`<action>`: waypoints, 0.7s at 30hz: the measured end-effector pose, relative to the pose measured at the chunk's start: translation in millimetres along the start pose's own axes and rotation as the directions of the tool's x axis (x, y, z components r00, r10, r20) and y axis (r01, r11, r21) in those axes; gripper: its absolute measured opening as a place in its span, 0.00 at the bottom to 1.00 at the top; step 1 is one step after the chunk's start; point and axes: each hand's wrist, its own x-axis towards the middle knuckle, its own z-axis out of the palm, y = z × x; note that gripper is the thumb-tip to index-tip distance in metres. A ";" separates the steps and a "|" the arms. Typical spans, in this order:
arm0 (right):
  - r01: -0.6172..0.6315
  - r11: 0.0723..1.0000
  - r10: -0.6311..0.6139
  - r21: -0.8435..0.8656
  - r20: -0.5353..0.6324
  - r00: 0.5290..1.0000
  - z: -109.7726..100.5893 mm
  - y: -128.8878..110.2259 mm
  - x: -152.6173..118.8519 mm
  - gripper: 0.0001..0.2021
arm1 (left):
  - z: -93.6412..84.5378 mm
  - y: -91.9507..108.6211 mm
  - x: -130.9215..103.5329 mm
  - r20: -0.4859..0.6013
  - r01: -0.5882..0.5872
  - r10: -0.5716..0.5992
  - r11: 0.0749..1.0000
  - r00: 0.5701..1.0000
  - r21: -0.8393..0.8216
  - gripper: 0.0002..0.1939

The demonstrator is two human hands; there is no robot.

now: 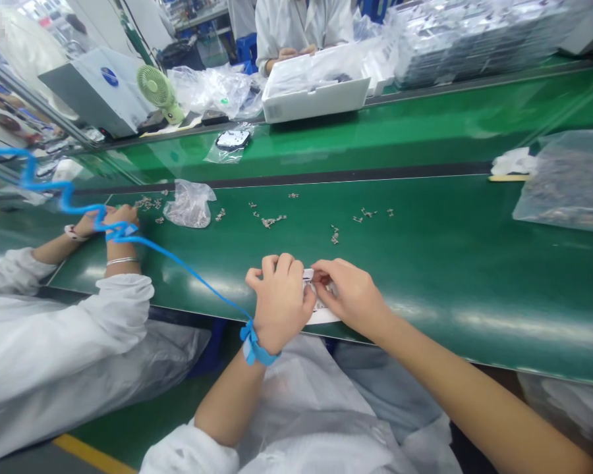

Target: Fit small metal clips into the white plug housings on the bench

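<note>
Your left hand (pixel 282 299) was bent over the left side of a white piece (pixel 323 316) with dark markings, its fingers loosely curled and its thumb against the piece — whether it gripped anything, you could not tell from this view. Your right hand (pixel 353 293) had its thumb and forefinger drawn nearly together, pinching the piece at its upper part. The white piece lay between your hands at the near edge of the green work surface (pixel 449 263), partly hidden by your fingers. Beyond it, small metal parts (pixel 271 222) were scattered in loose clusters, with a small clear bag (pixel 190 204) to the left and a large filled bag (pixel 568 181) far to the right. A blue wrist strap (pixel 257 349) circled your left wrist, and a co-worker's hands (pixel 121 217) were at other metal parts farther left.
</note>
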 end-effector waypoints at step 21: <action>0.053 0.994 -0.061 -0.094 -0.087 0.994 5.1 -0.9 -11.7 0.06 | 1.9 -2.9 0.7 -0.021 0.028 -0.030 0.997 0.999 -0.067 0.02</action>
